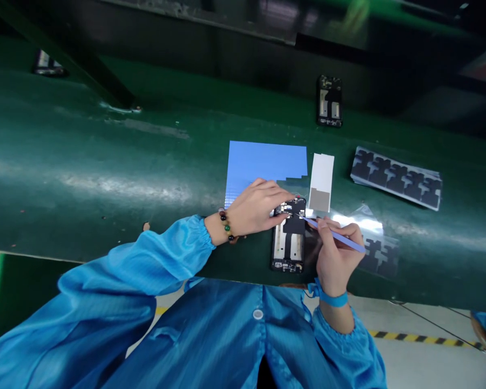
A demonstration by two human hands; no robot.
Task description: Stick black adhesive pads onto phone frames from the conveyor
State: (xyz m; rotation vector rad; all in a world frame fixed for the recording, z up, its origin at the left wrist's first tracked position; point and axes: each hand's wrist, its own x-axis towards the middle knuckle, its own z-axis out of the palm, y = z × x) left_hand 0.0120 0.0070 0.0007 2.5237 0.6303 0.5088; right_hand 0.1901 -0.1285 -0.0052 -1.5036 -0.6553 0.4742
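Note:
An opened phone [288, 246], its circuit parts and black film showing, lies on the green bench in front of me. My left hand [259, 205] reaches over its upper left part, fingers stretched toward the top edge and thumb resting on the upper board. Between thumb and index finger there is a gap. In my right hand [336, 251] are lavender tweezers [348, 241], gripped like a pen. Their tips touch or hover just over the black film [295, 222]; I cannot tell which.
Beyond my left hand lies a blue sheet [263, 159]. A white and grey strip [322, 175] is right of it. Farther right sits a stack of black die-cut film sheets [397, 178]. Clear film [378, 254] lies near my right hand. Another opened phone [329, 102] lies behind; a post [105, 81] stands left.

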